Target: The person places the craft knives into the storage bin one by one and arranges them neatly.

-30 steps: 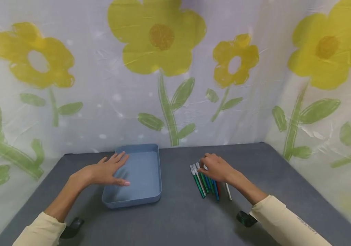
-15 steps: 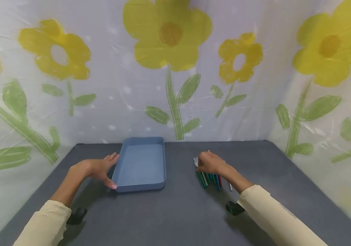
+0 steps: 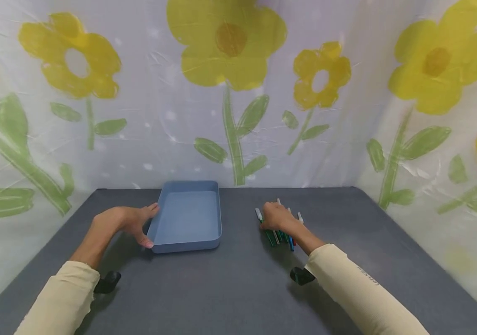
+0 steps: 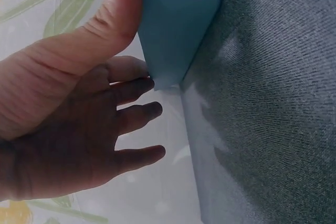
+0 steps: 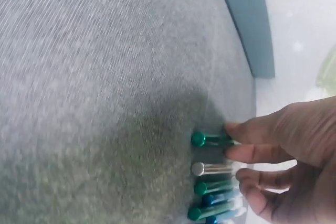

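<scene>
My left hand [image 3: 131,222] touches the left side of a shallow blue tray [image 3: 186,216], thumb by its near corner. The left wrist view shows the thumb and index finger against the tray's outer wall [image 4: 178,24], with the other fingers spread in the air. My right hand [image 3: 280,217] is over a row of slim, pen-shaped craft knives with metallic handles and pale caps. Its thumb and index finger pinch the outermost green craft knife [image 5: 210,139], which lies low at the table. Beside it are a silver craft knife [image 5: 210,169] and several green and blue ones.
The grey table [image 3: 221,298] ends at the back against a hanging sheet [image 3: 150,93] printed with yellow flowers. Black wrist cameras hang below each forearm. A gap of table separates the tray from the craft knives.
My left hand came down from above the tray to its left side, and the tray sits more squarely. My right hand shifted left over the craft knives, to the outermost green one.
</scene>
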Available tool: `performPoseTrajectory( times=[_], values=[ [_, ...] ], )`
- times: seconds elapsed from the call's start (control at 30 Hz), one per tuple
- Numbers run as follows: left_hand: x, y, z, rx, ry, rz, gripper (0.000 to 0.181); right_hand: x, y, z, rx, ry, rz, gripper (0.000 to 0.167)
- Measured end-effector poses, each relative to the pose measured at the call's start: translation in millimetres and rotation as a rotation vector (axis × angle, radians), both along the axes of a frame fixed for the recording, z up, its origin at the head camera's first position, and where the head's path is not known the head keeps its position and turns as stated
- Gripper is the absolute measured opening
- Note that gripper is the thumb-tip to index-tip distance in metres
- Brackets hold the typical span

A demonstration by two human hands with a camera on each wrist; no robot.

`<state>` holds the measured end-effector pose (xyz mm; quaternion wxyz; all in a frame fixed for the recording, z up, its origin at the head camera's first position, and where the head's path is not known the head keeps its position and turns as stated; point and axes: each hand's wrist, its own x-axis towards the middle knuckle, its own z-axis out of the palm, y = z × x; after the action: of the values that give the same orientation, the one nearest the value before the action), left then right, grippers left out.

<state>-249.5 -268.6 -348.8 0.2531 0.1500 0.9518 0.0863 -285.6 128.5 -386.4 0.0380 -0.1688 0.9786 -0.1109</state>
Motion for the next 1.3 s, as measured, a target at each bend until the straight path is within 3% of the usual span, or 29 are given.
performPoseTrajectory(
  times=[0.4, 0.53, 0.63, 0.73, 0.87, 1.0, 1.1, 1.3],
  values=[
    [2.7, 4.8, -1.9, -0.036, -0.004, 0.024, 0.127, 1.0, -1.8, 5.9, -0.119, -0.048, -0.118, 0.051],
    [4.1, 0.9, -0.9, -0.032, -0.025, 0.025, 0.127, 5.4, -11.4, 17.2, -0.208, -0.049, -0.144, 0.05],
    [4.1, -2.2, 1.5, -0.03, -0.032, 0.021, 0.128, 9.8, -23.9, 31.7, -0.311, -0.062, -0.117, 0.051],
    [4.6, -5.2, 4.2, -0.032, -0.03, 0.019, 0.129, 13.4, -43.4, 46.6, -0.42, -0.079, -0.056, 0.053],
    [5.7, -6.5, 4.9, -0.019, -0.02, 0.015, 0.127, 17.3, -77.7, 54.8, -0.481, -0.082, 0.011, 0.042],
    [6.8, -5.2, 0.4, -0.001, -0.025, 0.022, 0.128, 17.7, -115.4, 48.2, -0.472, -0.113, 0.038, 0.032],
    [6.6, -5.1, -5.1, -0.002, -0.035, 0.034, 0.129, 14.8, -144.6, 40.6, -0.479, -0.184, 0.031, 0.031],
    [7.2, -5.8, -4.7, -0.035, -0.005, 0.038, 0.128, 14.8, -198.5, 30.6, -0.604, -0.333, -0.041, 0.024]
  ],
)
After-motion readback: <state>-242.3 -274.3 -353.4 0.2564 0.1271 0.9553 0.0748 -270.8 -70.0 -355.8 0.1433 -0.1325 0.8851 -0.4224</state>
